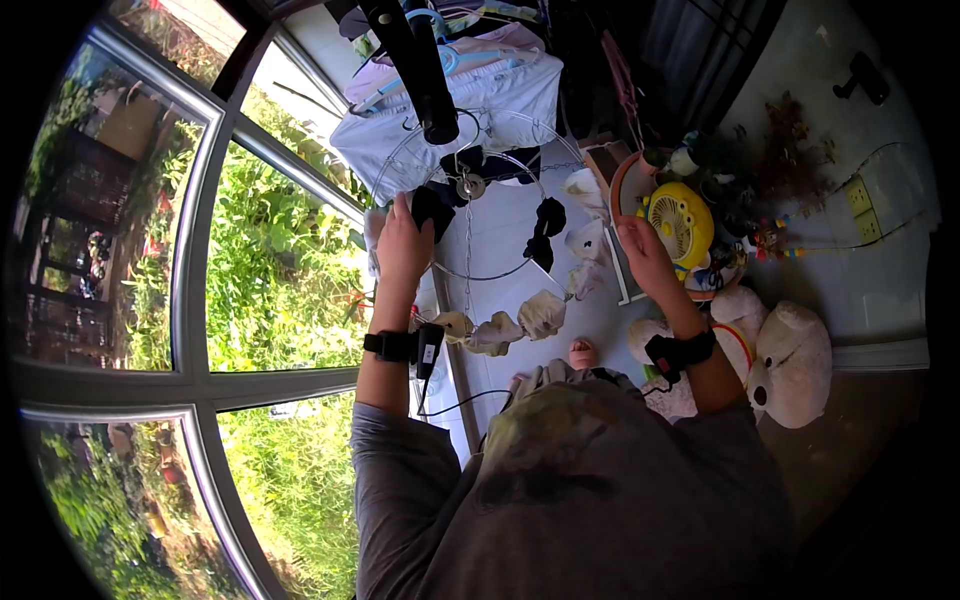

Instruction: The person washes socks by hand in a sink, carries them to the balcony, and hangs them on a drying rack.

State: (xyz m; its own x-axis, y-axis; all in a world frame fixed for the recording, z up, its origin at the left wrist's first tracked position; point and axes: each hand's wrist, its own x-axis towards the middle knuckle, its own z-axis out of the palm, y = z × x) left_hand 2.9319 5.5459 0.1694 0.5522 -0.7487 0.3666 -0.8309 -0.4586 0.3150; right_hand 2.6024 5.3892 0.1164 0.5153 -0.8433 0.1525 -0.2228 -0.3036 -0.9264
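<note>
A round metal sock hanger [469,186] with concentric rings and clips hangs in front of me. My left hand [403,240] is at its left side, fingers closed at a black sock [433,208]; a pale sock shows just behind the hand. My right hand [648,258] is raised right of the rings, fingers loosely extended, with nothing visible in it. Another black sock [543,232] hangs on the inner ring. Pale socks [542,315] hang along the near edge, and more pale socks [585,242] hang on the right side, close to my right hand.
A black pole [410,70] comes down from above. Behind hang a white garment [450,110] and other clothes. Window panes [285,260] line the left. At right are a yellow toy-like object [680,225], potted plants and a white teddy bear [795,365].
</note>
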